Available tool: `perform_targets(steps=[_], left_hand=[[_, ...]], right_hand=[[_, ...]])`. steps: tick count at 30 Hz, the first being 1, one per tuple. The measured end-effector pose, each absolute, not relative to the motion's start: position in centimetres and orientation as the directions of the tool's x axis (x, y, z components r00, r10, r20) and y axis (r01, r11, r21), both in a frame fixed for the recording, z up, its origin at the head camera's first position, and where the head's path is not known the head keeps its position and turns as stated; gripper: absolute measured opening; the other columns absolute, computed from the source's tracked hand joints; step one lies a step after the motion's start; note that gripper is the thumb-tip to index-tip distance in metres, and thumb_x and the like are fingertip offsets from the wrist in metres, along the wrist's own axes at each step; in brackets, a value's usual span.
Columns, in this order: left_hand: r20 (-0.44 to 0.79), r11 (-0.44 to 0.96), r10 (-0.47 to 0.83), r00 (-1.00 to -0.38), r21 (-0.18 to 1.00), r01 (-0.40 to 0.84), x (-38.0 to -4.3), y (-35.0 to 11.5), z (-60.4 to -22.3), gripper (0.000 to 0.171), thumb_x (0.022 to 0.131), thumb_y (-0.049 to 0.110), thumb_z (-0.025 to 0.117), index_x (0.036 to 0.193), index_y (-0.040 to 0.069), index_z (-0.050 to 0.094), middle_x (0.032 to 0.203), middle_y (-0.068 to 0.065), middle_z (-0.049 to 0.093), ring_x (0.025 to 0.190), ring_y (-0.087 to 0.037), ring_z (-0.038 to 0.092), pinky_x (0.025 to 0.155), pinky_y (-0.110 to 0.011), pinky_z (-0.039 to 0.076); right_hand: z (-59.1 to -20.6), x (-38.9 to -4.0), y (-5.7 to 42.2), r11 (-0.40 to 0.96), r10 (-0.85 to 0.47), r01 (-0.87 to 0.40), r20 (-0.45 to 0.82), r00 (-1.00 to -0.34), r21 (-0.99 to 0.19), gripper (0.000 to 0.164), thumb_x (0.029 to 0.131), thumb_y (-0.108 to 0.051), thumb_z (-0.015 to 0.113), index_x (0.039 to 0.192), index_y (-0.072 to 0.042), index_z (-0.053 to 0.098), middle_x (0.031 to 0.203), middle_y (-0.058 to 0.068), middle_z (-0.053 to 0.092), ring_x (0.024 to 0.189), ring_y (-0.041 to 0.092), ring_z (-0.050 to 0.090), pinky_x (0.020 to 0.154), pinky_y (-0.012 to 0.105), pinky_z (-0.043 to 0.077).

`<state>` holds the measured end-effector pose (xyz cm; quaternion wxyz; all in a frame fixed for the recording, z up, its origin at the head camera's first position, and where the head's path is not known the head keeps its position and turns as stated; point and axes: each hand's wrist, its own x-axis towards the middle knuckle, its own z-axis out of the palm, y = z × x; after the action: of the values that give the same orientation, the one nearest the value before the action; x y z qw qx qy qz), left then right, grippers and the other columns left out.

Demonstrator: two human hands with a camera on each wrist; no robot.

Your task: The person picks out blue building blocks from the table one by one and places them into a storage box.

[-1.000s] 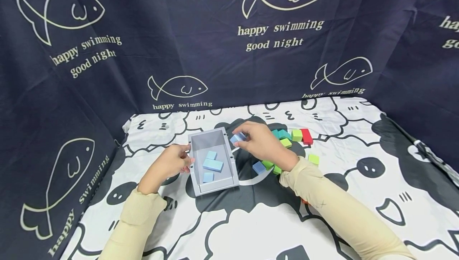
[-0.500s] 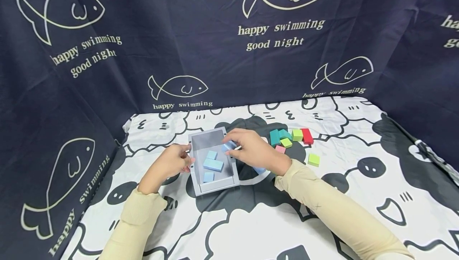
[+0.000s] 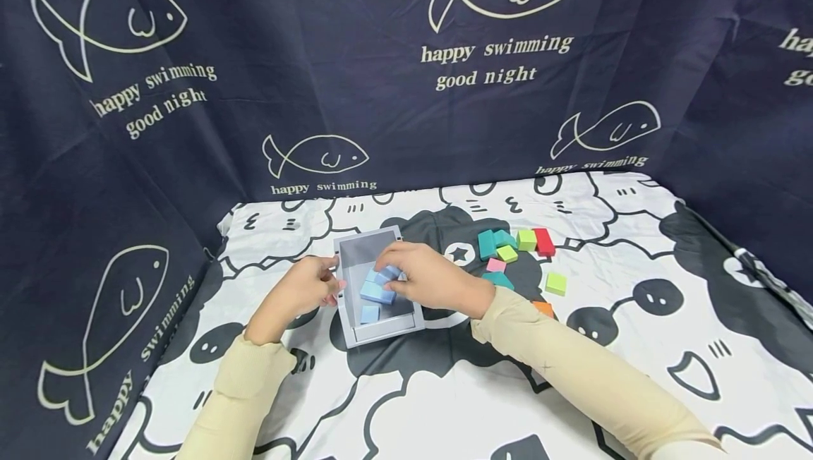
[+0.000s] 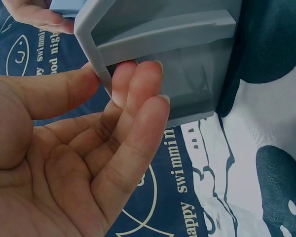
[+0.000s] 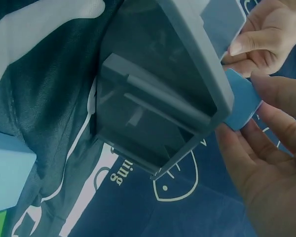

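Note:
A grey open-topped box (image 3: 384, 331) sits on the patterned cloth with several light blue blocks in it, among them a longer block (image 3: 375, 293) and a small block (image 3: 370, 314). My left hand (image 3: 305, 283) holds the box's left side; in the left wrist view its thumb (image 4: 64, 94) is against the rim and its fingertips bend in at the wall. Above the box's inside, my right hand (image 3: 432, 278) pinches a blue block (image 5: 242, 98) between thumb and fingers. In the head view this block overlaps the blocks below it.
To the right lie loose blocks: teal (image 3: 487, 243), lime (image 3: 526, 240), red (image 3: 544, 241), pink (image 3: 496, 264) and orange (image 3: 543, 309). Another lime block (image 3: 556, 283) lies farther right. A blue block (image 5: 10, 168) shows in the right wrist view. Dark fish-print curtain (image 3: 406, 107) stands behind.
My right hand has carried the blue block leftward from beyond the box's right rim to over the inside. More loose blocks show on the right. The left hand and the box have stayed put.

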<state>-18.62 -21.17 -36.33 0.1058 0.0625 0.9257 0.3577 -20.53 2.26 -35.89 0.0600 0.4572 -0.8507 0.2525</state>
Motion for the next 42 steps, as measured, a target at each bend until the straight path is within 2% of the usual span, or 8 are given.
perform_targets(steps=[9, 17, 22, 34, 42], left_hand=[[-0.165, 0.743, 0.191, -0.968, 0.669, 0.032, -18.7, -21.2, -36.3, 0.058, 0.086, 0.010, 0.062, 0.135, -0.008, 0.037, 0.068, -0.004, 0.062, 0.062, -0.026, 0.063, 0.054, -0.028, 0.046], [-0.161, 0.739, 0.193, -0.968, 0.673, 0.036, -18.6, -21.2, -36.2, 0.058, 0.086, 0.010, 0.062, 0.135, -0.009, 0.037, 0.068, -0.004, 0.062, 0.063, -0.028, 0.063, 0.055, -0.028, 0.047], [-0.158, 0.739, 0.196, -0.968, 0.673, 0.040, -18.6, -21.2, -36.1, 0.058, 0.086, 0.010, 0.062, 0.135, -0.009, 0.037, 0.068, -0.004, 0.062, 0.063, -0.026, 0.063, 0.054, -0.028, 0.046], [-0.156, 0.747, 0.201, -0.967, 0.663, 0.048, -18.6, -21.2, -36.1, 0.058, 0.087, 0.011, 0.062, 0.135, -0.009, 0.037, 0.066, -0.003, 0.062, 0.060, -0.021, 0.062, 0.054, -0.028, 0.046], [-0.157, 0.743, 0.205, -0.966, 0.667, 0.049, -18.6, -21.2, -36.2, 0.058, 0.087, 0.011, 0.062, 0.135, -0.009, 0.037, 0.066, -0.004, 0.062, 0.062, -0.026, 0.063, 0.053, -0.029, 0.045]], right_hand=[[-37.1, -20.8, 1.5, 0.433, -0.807, -0.844, 0.281, -0.519, -0.315, 0.024, 0.080, -0.010, 0.069, 0.104, -0.013, 0.066, 0.109, -0.007, 0.057, 0.098, 0.006, 0.055, 0.084, 0.020, 0.043], [-37.0, -20.7, 0.7, 0.443, -0.857, -0.863, 0.168, -0.487, -0.242, 0.023, 0.080, -0.009, 0.069, 0.103, -0.012, 0.067, 0.105, -0.006, 0.060, 0.093, 0.006, 0.056, 0.080, 0.021, 0.046], [-37.1, -20.5, 0.3, 0.433, -0.880, -0.882, 0.124, -0.459, -0.187, 0.023, 0.078, -0.010, 0.071, 0.101, -0.014, 0.069, 0.103, -0.007, 0.062, 0.096, 0.004, 0.055, 0.084, 0.022, 0.045], [-37.2, -20.1, -0.1, 0.435, -0.894, -0.887, 0.048, -0.446, -0.153, 0.025, 0.078, -0.011, 0.071, 0.102, -0.017, 0.070, 0.104, -0.010, 0.063, 0.100, 0.005, 0.056, 0.084, 0.025, 0.046], [-37.3, -20.1, -0.3, 0.436, -0.896, -0.890, 0.028, -0.444, -0.136, 0.025, 0.078, -0.011, 0.072, 0.101, -0.018, 0.070, 0.103, -0.012, 0.063, 0.099, 0.005, 0.057, 0.082, 0.024, 0.046]])
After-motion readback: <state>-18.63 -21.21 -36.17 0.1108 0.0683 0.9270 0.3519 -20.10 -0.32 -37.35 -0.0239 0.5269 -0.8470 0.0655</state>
